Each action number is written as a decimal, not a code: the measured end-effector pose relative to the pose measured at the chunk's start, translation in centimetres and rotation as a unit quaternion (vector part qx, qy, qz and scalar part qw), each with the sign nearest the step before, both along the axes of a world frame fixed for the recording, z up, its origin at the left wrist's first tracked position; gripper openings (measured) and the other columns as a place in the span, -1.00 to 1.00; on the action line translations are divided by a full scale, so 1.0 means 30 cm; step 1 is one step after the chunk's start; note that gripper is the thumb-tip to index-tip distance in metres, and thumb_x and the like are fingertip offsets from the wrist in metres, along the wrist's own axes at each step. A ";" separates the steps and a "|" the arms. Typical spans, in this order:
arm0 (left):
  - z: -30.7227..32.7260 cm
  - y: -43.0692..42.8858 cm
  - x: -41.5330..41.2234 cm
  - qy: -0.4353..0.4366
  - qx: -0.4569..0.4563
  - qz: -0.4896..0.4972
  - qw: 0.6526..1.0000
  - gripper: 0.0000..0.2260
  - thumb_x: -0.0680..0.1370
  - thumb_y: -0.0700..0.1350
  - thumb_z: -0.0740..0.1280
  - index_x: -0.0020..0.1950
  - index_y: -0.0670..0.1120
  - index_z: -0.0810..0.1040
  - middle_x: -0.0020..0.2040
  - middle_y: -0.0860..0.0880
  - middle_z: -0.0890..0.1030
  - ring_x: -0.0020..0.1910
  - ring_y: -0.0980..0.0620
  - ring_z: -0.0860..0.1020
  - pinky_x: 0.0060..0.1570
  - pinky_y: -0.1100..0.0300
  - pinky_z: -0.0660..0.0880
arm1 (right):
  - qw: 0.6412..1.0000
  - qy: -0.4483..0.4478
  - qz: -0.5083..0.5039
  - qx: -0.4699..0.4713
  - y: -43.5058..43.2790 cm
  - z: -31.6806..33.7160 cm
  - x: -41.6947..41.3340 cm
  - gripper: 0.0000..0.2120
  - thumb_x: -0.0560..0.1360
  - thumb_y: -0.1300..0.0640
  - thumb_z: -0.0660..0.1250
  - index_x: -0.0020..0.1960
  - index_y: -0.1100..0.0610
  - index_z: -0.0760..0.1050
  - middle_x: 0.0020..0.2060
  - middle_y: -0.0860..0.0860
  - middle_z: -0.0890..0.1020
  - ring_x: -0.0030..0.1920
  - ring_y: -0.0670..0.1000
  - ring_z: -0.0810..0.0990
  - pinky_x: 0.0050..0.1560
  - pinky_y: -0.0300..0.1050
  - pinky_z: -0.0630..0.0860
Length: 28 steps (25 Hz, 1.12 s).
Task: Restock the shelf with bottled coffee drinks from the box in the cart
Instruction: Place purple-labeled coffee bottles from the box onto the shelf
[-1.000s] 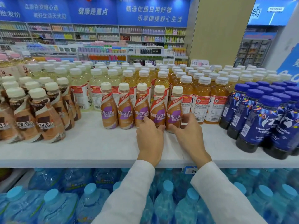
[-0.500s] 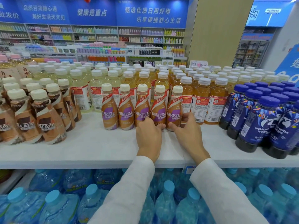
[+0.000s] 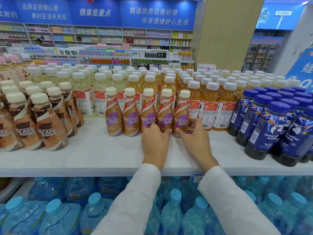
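Note:
A row of several small Nescafe coffee bottles with cream caps and purple-orange labels stands upright on the white shelf. My left hand rests on the shelf, its fingers and thumb closed around the base of the fourth bottle and touching the third. My right hand clasps the base of the rightmost bottle, thumb in front and fingers behind. Neither the box nor the cart is in view.
Brown-label Nescafe bottles crowd the shelf's left. Amber tea bottles stand right behind the row, and dark blue Luckin coffee bottles fill the right. Water bottles fill the level below.
Both hands stay at the bases of the two rightmost bottles with only small finger shifts. The row of bottles stands as before.

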<state>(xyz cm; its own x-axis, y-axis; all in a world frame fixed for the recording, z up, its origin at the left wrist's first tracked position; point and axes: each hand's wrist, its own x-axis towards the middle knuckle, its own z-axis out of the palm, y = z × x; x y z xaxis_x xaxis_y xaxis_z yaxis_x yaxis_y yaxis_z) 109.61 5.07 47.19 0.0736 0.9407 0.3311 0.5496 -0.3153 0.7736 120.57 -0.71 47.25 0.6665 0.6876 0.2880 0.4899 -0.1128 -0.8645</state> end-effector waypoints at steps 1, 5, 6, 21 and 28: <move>0.000 -0.001 0.000 0.001 0.004 0.001 1.000 -0.57 0.51 0.18 0.43 0.23 -0.09 0.60 0.10 -0.04 0.66 0.02 -0.04 0.64 0.07 0.11 0.61 | 1.000 0.001 0.000 0.000 0.001 0.000 -0.001 -0.54 0.50 -0.03 0.50 0.21 -0.12 0.27 0.25 -0.04 0.59 0.04 -0.10 0.53 -0.13 -0.36 0.40; 0.001 -0.002 -0.004 -0.001 0.015 0.001 1.000 -0.57 0.52 0.17 0.42 0.24 -0.09 0.60 0.11 -0.03 0.66 0.05 -0.04 0.63 0.07 0.12 0.59 | 1.000 0.004 0.004 0.003 0.000 0.003 -0.001 -0.53 0.51 -0.03 0.49 0.28 -0.06 0.31 0.24 -0.04 0.58 0.04 -0.10 0.53 -0.03 -0.28 0.44; 0.002 -0.005 -0.005 -0.003 0.014 -0.001 1.000 -0.57 0.52 0.17 0.42 0.25 -0.09 0.59 0.12 -0.03 0.66 0.06 -0.04 0.63 0.08 0.12 0.59 | 1.000 0.006 0.005 0.003 0.000 0.004 -0.002 -0.53 0.51 -0.02 0.49 0.30 -0.05 0.32 0.25 -0.05 0.58 0.05 -0.10 0.53 -0.01 -0.27 0.44; -0.006 -0.005 -0.149 -0.009 0.008 -0.019 1.000 -0.78 0.57 0.07 0.39 0.08 -0.04 0.66 -0.03 0.01 0.69 -0.05 -0.02 0.64 0.00 0.17 0.57 | 0.985 -0.167 0.006 0.042 0.044 0.191 -0.228 -0.65 0.58 0.00 0.39 0.35 0.01 0.49 0.03 -0.09 0.61 -0.01 -0.11 0.57 0.06 -0.17 0.59; -0.020 -0.047 -0.393 0.080 0.052 0.004 0.995 -0.63 0.57 0.12 0.35 0.32 -0.01 0.59 0.23 0.04 0.64 0.22 0.03 0.53 0.22 0.13 0.43 | 0.986 -0.074 0.126 -0.085 0.203 0.249 -0.232 -0.81 0.58 0.00 0.35 0.14 0.04 0.58 -0.13 -0.06 0.69 -0.14 -0.02 0.66 -0.09 -0.06 0.64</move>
<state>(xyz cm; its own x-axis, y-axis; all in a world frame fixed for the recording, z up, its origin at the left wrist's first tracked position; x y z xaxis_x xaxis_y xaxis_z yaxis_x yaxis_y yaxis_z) 97.83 3.67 46.59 0.1253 0.9029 0.4112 0.6660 -0.3837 0.6397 113.62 5.39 54.73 0.4271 0.8730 0.2356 0.6395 -0.1074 -0.7612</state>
